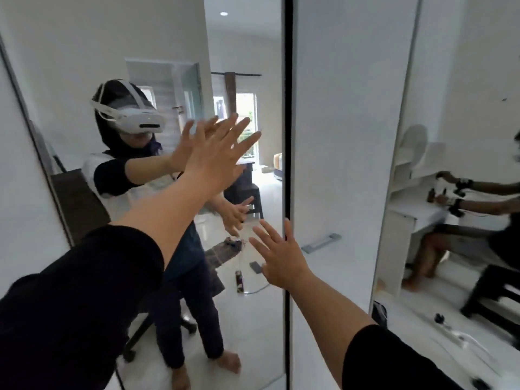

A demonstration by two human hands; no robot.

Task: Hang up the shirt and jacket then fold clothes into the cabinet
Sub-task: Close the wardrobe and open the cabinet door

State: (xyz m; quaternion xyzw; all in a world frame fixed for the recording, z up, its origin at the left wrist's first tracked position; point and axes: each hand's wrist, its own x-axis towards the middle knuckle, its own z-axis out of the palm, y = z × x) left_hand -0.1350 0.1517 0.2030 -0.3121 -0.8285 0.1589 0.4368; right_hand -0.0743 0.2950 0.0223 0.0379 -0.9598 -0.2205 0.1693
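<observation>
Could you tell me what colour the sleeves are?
Black sleeves, clearest in the head view.

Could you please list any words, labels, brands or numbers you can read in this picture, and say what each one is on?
No text can be read anywhere in this view.
The mirrored cabinet door and the white door with its handle bear no lettering.
The headset in the reflection shows no legible brand.
The small dark patterned object on the reflected floor is too blurred to tell.

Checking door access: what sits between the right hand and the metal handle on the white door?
Head view: only the dark vertical gap between the mirrored door and white door, then bare panel, separates the right hand from the handle.
</observation>
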